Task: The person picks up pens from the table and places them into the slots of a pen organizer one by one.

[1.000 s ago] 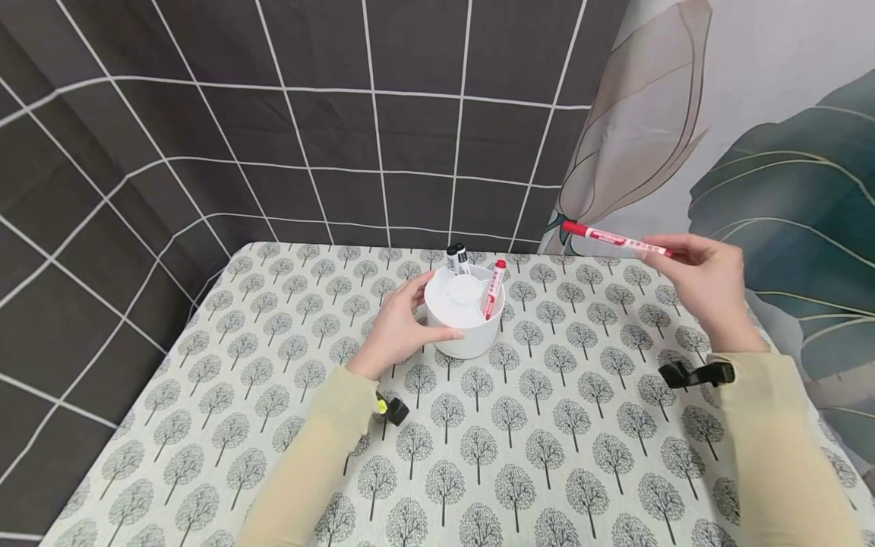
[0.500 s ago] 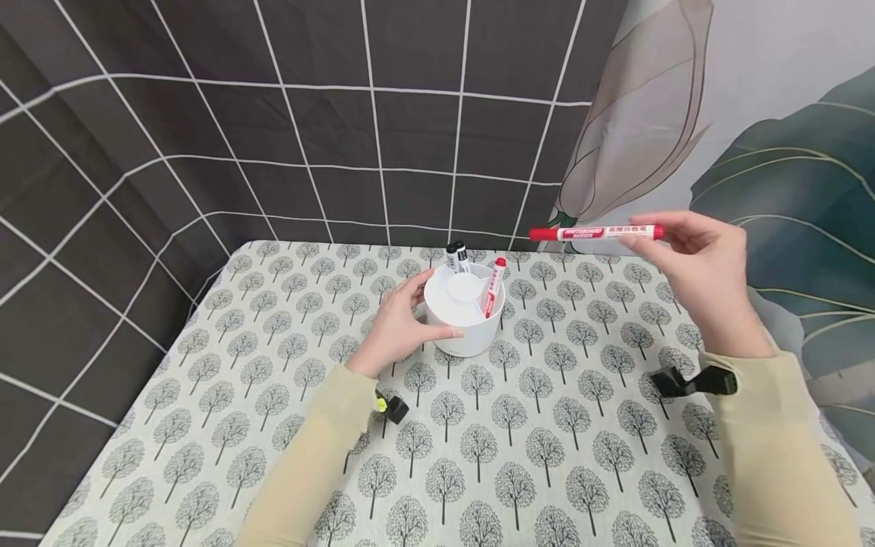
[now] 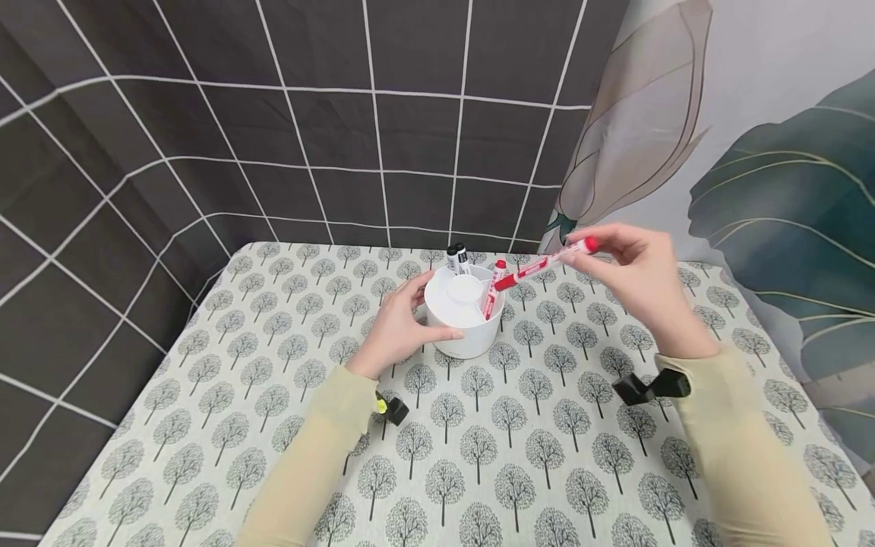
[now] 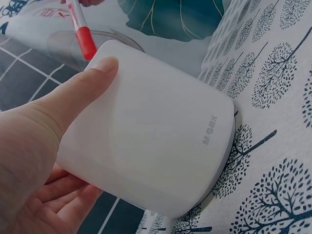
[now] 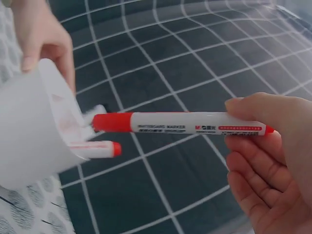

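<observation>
A round white pen holder with inner dividers stands on the table. My left hand grips its near left side, thumb across the front wall and fingers round behind. Two black-capped markers stand in a rear compartment, and one red whiteboard marker leans in the right one. Between thumb and fingertips my right hand pinches a second red whiteboard marker by its tail end. Its red cap points down and left, right at the holder's right rim, overlapping the leaning marker in the head view.
A cloth printed with trees covers the table. Dark grid-patterned fabric hangs behind and to the left. At the right is a pale curtain with large leaves. Each wrist wears a black camera mount.
My right hand has moved left and slightly down, bringing the red marker from the right to the holder's rim and tilting its cap downward. The left hand and holder have stayed put.
</observation>
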Demonstrator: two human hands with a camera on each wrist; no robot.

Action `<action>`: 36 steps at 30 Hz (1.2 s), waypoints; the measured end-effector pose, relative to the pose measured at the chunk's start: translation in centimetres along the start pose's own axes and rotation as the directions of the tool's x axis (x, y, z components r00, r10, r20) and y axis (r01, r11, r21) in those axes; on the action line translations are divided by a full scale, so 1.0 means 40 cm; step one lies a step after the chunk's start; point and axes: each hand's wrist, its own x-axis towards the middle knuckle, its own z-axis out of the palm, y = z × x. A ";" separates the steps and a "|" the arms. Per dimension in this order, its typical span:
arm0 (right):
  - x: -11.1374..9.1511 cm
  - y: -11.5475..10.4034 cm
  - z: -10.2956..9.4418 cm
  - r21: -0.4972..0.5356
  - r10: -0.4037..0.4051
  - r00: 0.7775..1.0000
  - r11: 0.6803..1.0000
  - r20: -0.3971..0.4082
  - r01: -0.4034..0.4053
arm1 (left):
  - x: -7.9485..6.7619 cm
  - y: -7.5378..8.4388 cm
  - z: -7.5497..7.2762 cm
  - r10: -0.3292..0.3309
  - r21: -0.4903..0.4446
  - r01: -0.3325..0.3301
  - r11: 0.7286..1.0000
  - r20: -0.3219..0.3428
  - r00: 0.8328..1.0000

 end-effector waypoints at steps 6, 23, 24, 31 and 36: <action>0.016 0.032 0.060 -0.166 0.021 0.984 0.986 0.175 0.009 | 0.000 -0.008 0.004 0.009 -0.006 -0.009 1.000 -0.002 1.000; -0.005 0.161 0.118 -0.325 0.074 0.976 0.946 0.205 -0.003 | 0.001 0.000 0.009 0.012 -0.004 -0.012 1.000 -0.001 1.000; -0.008 0.160 0.110 -0.311 0.085 0.980 0.950 0.182 -0.025 | 0.001 -0.001 0.009 0.013 -0.004 -0.013 1.000 -0.002 1.000; -0.016 0.125 0.047 -0.211 0.133 0.989 0.970 0.067 -0.116 | -0.005 -0.004 0.004 -0.006 0.002 0.006 1.000 -0.015 1.000; -0.009 0.071 -0.002 -0.194 0.138 0.990 0.971 -0.018 -0.139 | -0.005 -0.009 -0.002 -0.017 0.017 0.017 1.000 -0.010 1.000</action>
